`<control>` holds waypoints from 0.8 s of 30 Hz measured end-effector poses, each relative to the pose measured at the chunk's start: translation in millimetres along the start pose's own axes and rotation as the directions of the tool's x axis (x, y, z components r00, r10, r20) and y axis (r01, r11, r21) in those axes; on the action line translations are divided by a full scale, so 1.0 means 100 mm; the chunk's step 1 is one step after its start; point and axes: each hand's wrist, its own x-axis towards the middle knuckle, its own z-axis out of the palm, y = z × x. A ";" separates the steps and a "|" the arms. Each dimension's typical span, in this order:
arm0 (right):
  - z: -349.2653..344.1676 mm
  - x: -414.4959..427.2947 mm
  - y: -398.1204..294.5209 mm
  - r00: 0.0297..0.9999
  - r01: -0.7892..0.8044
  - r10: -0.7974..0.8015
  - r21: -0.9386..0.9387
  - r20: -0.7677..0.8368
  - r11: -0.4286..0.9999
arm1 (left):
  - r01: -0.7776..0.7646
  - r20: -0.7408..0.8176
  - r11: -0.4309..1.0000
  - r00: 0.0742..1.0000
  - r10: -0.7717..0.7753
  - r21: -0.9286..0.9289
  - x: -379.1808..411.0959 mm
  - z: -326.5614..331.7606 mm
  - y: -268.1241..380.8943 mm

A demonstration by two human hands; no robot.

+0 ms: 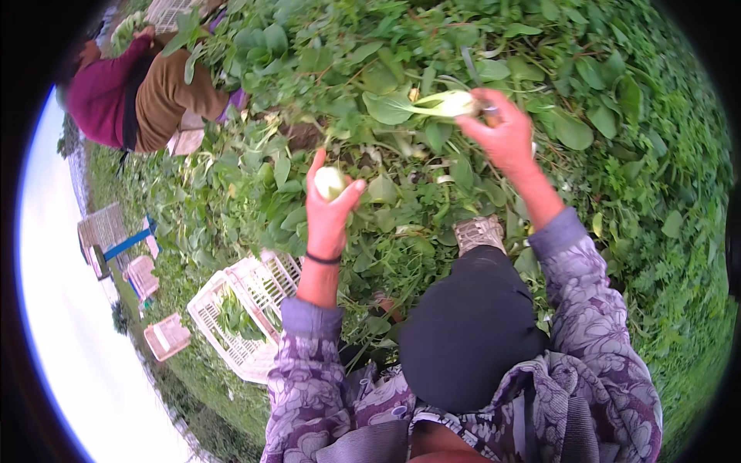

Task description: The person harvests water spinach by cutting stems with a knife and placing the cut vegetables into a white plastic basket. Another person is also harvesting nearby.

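Observation:
My left hand (pixel 330 208) holds a small pale green vegetable (pixel 330 183) between thumb and fingers, seemingly the base of a leafy green. In my right hand (pixel 501 130) is a leafy green with a whitish base and pale stalks (pixel 443 105), its leaf (pixel 389 107) pointing left. A knife or similar tool, with its blade (pixel 470 65) pointing up, seems to be held in the same right hand; its handle is mostly hidden by the fingers. Green leaves and loose trimmings lie beneath both hands.
A white plastic crate (pixel 231 324) with greens inside stands left of my left forearm. Further left are more crates (pixel 168 337). A co-worker in a maroon top (pixel 104 101) bends over plants at the upper left. My shoe (pixel 479 232) rests among dense leaves.

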 end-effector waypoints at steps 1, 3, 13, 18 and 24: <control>-0.38 0.03 0.01 0.998 -0.054 0.049 -0.144 -0.039 0.988 | 0.011 0.018 0.999 1.000 -0.010 -0.040 -0.09 0.02 0.08; -0.94 0.15 -0.24 0.977 -0.194 0.195 0.016 -0.081 0.981 | 0.002 -0.012 1.000 1.000 -0.002 -0.007 -0.28 0.07 0.28; -1.14 -0.20 0.31 0.903 -0.398 0.374 -0.087 -0.211 0.913 | -0.317 0.277 0.741 0.943 0.183 0.592 0.24 1.29 -0.11; -0.74 -0.48 0.58 0.898 -0.423 0.418 -0.005 -0.138 0.906 | -0.443 0.385 0.413 0.897 0.219 0.796 0.67 1.86 -0.43; -0.76 -0.21 0.37 0.898 -0.385 0.404 0.134 -0.175 0.913 | -0.346 0.341 0.331 0.937 0.075 0.878 0.90 1.67 -0.96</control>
